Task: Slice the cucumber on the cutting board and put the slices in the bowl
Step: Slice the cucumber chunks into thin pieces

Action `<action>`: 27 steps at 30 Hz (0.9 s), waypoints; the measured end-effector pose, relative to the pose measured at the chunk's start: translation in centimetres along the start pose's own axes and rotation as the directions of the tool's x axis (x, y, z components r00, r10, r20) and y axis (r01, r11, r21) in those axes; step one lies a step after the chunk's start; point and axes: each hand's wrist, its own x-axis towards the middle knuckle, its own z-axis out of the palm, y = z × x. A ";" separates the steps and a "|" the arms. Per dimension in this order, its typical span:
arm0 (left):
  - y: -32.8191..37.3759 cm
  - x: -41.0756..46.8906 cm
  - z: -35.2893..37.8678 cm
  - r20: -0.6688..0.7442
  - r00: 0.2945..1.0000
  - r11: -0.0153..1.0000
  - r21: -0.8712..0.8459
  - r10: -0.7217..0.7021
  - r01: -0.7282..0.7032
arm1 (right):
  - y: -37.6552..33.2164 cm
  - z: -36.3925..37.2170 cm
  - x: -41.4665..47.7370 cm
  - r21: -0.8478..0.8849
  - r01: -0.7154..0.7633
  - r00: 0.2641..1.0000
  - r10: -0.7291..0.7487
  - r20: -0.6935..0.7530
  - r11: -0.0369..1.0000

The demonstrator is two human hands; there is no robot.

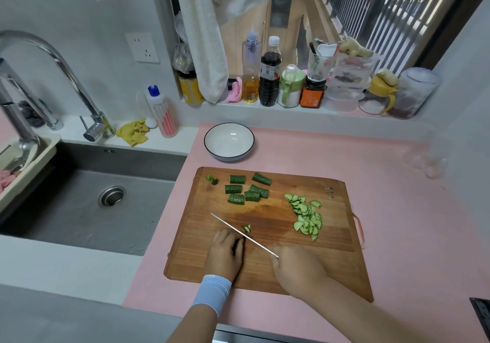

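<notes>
We are mid-slice. Our left hand (224, 254) sits near the front edge of the cutting board (185, 250), fingers curled down over a short cucumber piece (237, 244) that is mostly hidden beneath them. Our right hand (298, 268) has its fingers clenched round the handle of the knife (230, 226), whose blade lies across the board, close against the left knuckles. Two fresh slices (247, 228) lie just beyond the blade. A heap of finished slices (307, 218) sits toward the board's right side, and several uncut chunks (246, 190) wait along its far edge. The bowl (229, 141) stands on the pink surface just beyond the board's far edge, with nothing in it. We judge the next move calls for drawing the left fingers back a touch, then another thin cut. Filling the bowl comes later.
</notes>
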 end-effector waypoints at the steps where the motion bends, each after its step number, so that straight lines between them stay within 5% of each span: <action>1: -0.1 0.0 0.0 -0.001 1.000 1.000 0.002 0.003 -0.003 | -0.2 0.0 0.3 0.009 -0.005 1.000 0.005 0.020 1.000; 27: -0.2 -0.1 0.1 -0.013 1.000 1.000 0.019 0.013 -0.012 | 1.5 0.3 -1.2 0.023 0.056 0.997 -0.055 -0.054 0.998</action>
